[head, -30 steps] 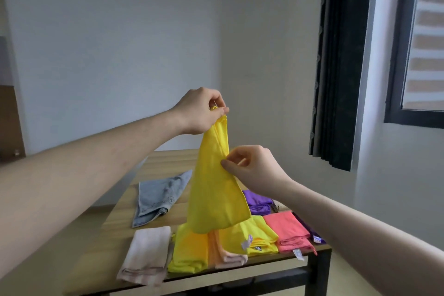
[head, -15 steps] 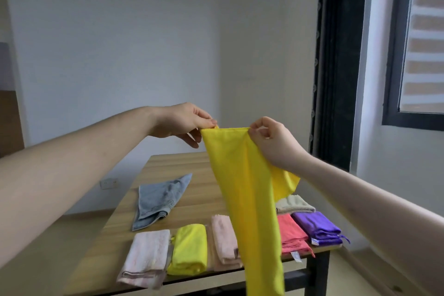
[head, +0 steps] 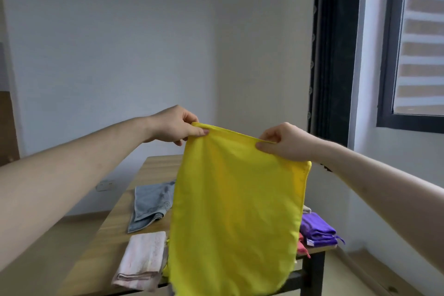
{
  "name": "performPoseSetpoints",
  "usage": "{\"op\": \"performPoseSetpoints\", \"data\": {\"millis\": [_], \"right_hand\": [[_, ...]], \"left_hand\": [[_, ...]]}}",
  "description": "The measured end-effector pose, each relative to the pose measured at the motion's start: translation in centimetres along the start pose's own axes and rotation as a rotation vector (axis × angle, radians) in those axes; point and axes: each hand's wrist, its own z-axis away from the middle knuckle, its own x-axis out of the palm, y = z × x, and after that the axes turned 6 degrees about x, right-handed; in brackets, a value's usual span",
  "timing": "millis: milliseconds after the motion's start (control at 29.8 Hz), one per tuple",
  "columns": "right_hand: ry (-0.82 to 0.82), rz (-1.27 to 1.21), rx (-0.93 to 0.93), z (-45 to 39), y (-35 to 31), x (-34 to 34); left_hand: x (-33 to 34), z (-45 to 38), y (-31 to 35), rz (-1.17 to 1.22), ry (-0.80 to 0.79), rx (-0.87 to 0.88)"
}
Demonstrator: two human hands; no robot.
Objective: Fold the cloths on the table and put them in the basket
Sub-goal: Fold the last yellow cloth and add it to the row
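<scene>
Yellow cloth [head: 236, 209] fills the middle of the head view, held up in the air above the near end of the wooden table [head: 153, 168]. The left hand [head: 176, 125] pinches its upper left corner between thumb and curled fingers, and the right hand [head: 284, 142] pinches the upper right corner the same way, so the top edge runs taut between the 2 hands and slopes a little down to the right. The cloth hangs flat and open below them, its lower edge dropping past the table's near edge and out of view.

On the table behind it, a grey-blue cloth [head: 150, 202] lies unfolded toward the left. Nearer the front edge sits a folded pale pink cloth [head: 141, 259]. To the right of the hanging cloth, a folded purple cloth [head: 317, 232] rests near the table's right corner, with a sliver of a red cloth [head: 301, 247] just beside it and mostly hidden. A dark curtain [head: 331, 55] hangs by the window [head: 418, 43] at the right.
</scene>
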Motion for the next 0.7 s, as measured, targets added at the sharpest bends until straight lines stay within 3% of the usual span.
{"op": "performPoseSetpoints", "data": {"millis": [101,302,570,704], "right_hand": [[-0.07,0.076,0.009,-0.6,1.0,-0.8],[-0.043,0.193,0.058,-2.6,2.8,-1.5],[0.129,0.245,0.175,-6.8,3.9,-1.6],[0.257,0.155,0.261,-9.0,3.7,-2.3]], "left_hand": [[0.1,-0.7,-1.1,-0.004,0.045,-0.028],[0.2,-2.3,-3.1,-0.027,0.208,-0.101],[0.7,-5.3,-4.4,-0.081,0.363,-0.194],[0.8,-7.5,-3.8,0.065,0.448,-0.205]]}}
